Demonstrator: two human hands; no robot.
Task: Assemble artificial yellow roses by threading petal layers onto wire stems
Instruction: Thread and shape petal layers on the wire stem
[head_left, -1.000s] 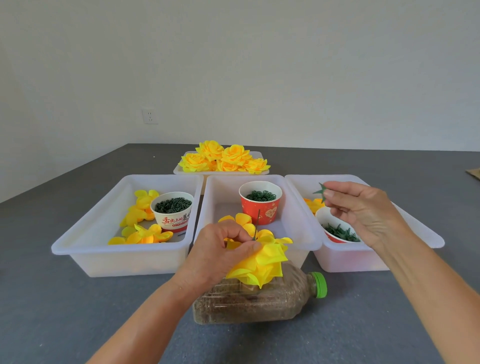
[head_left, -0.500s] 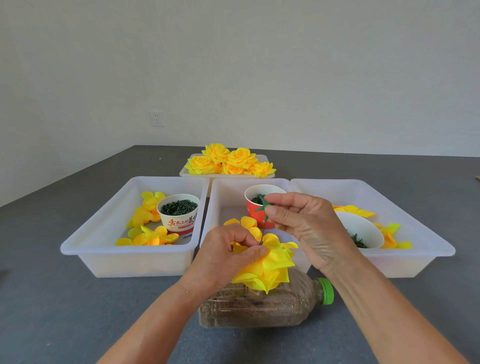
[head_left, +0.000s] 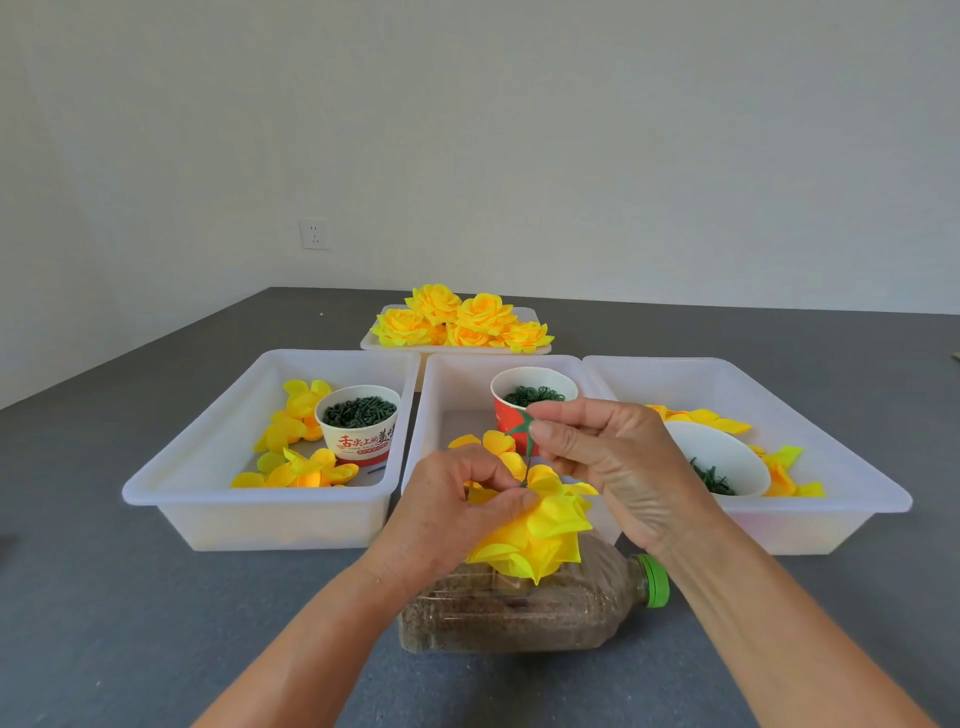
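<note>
One rose is nearly built and several are already done: a heap of finished yellow roses (head_left: 460, 322) lies on a shallow white tray (head_left: 374, 343) at the far side of the grey bench (head_left: 104, 597). The left hand (head_left: 447, 512) pinches the stacked petal layers of the rose in progress (head_left: 535, 530), held bloom-down just above a clear plastic bottle (head_left: 519, 608) lying on its side, green-capped and filled with something grainy and brown. A thin wire stem (head_left: 525, 470) rises out of the petals, and the right hand (head_left: 597, 457) pinches a small green star-shaped calyx (head_left: 522, 428) at the wire's upper end, apparently about to slide it down onto the petals (whether the wire has already gone through its hole is too fine to see). What is left for this flower looks to be seating that calyx, and perhaps a fastener. The petals look like thin, matte fabric with soft curled edges; loose ones lie in the left tub (head_left: 171, 483) and the right tub (head_left: 857, 467), both milky translucent plastic. A white paper cup (head_left: 358, 431) in the left tub holds dark green pieces; a red paper cup (head_left: 506, 415) in the middle tub (head_left: 441, 374) holds small dark green rings.
</note>
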